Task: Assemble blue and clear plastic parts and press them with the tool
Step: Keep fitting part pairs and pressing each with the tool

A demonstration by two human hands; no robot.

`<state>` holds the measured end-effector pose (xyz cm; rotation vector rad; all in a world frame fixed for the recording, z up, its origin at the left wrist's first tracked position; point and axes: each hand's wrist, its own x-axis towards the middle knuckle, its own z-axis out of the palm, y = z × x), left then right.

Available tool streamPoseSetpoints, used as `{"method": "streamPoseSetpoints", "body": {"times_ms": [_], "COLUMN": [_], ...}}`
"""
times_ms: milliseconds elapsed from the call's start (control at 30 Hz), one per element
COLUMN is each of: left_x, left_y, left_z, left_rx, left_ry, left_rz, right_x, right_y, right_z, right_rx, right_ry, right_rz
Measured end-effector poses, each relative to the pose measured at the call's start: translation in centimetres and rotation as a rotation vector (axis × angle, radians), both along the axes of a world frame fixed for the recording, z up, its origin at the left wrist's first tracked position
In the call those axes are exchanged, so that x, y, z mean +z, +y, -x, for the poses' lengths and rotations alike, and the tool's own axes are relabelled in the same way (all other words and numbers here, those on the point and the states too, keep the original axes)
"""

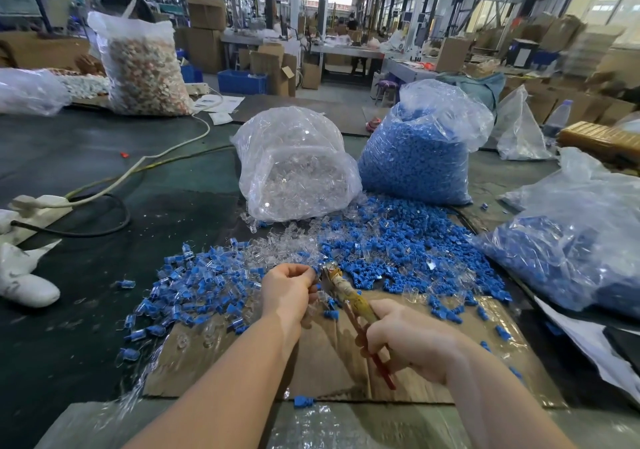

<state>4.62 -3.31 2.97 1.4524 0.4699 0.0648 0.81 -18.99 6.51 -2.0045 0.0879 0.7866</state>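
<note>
Two bags at the back of the table (104,157): clear parts bag (294,168) on the left, blue parts bag (419,157) right beside it. Loose parts (381,251) are spilled in front of them, down onto the cardboard (332,365). Another bag (581,240) sits far right, power strip (38,206) far left.

Counts of items seen on the work table

Two hands are seen: the left hand (289,291) and the right hand (408,339); one pliers-like tool (349,298) is counted. One bag of clear parts (294,168) at 12 o'clock and two bags of blue parts, at 1 o'clock (420,157) and 3 o'clock (568,251), are counted. Loose parts are too many to be counted.
</note>
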Motion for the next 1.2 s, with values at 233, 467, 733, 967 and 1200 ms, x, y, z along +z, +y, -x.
{"method": "streamPoseSetpoints", "body": {"times_ms": [233,467,733,967,1200], "left_x": [0.0,-0.5,-0.9,-0.4,-1.0], "left_y": [-0.1,0.1,-0.1,0.3,4.3], "left_z": [-0.1,-0.4,-0.3,0.0,-0.2], "left_rx": [0.015,0.012,0.045,0.070,0.117], "left_ry": [0.006,0.040,0.051,0.002,-0.136], "left_rz": [-0.001,0.014,0.018,-0.026,-0.866], "right_x": [0.2,0.4,-0.1,-0.9,-3.8], "right_y": [0.2,0.7,1.0,0.7,-1.1], "right_z": [0.1,0.4,0.6,0.6,-1.5], "right_rx": [0.021,0.034,0.021,-0.190,-0.302], "right_ry": [-0.030,-0.077,-0.185,-0.054,-0.547], "right_rz": [0.008,0.019,0.040,-0.233,0.410]}}
